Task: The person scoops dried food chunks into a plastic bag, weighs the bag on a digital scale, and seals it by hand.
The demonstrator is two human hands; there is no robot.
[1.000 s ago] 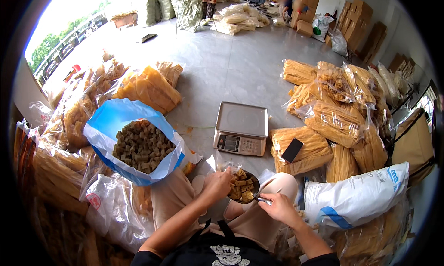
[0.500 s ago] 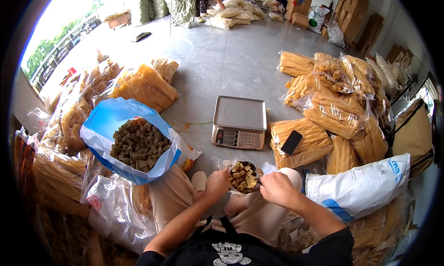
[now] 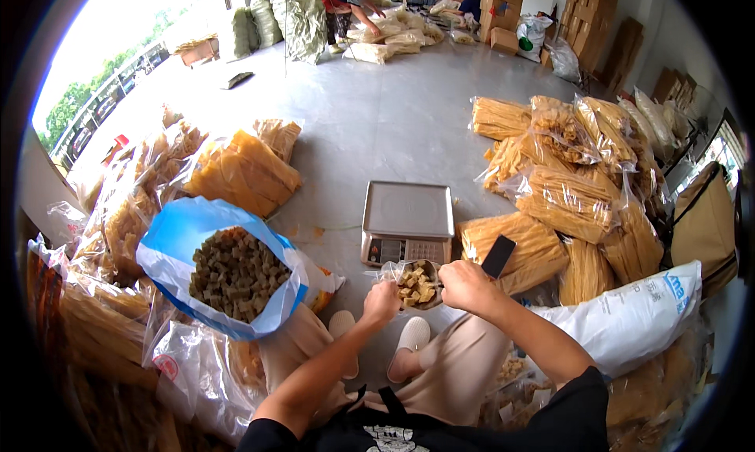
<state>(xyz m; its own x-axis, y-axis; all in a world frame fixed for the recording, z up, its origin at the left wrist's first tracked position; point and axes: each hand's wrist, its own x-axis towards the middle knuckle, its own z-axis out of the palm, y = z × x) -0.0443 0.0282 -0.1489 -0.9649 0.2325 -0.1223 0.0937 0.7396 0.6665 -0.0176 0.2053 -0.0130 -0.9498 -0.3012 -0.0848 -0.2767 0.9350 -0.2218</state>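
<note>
Between my hands, just in front of the scale, is a clear plastic bag (image 3: 390, 271) with pale brown chunks (image 3: 419, 285) visible in its round mouth. My left hand (image 3: 382, 302) is closed on the left side of the bag. The fingers of my right hand (image 3: 465, 285) are curled in a pinch at the right edge; the exact grip is partly hidden. A silver digital scale (image 3: 408, 208) lies on the floor beyond, its platform bare. To the left, a blue and white sack (image 3: 182, 220) stands wide, filled with darker brown cubes (image 3: 240, 273).
A black phone (image 3: 498, 256) rests on bagged yellow sticks (image 3: 515, 236) at the right. A white printed sack (image 3: 629, 318) lies by my right knee. More packed bags (image 3: 244, 169) are heaped at the left. Farther back, people (image 3: 354, 4) bend over pale bags (image 3: 397, 31).
Both hands have moved slightly up and forward with the bag, closer to the scale. The view has tilted, showing more of the people at the back. My right foot appears farther right.
</note>
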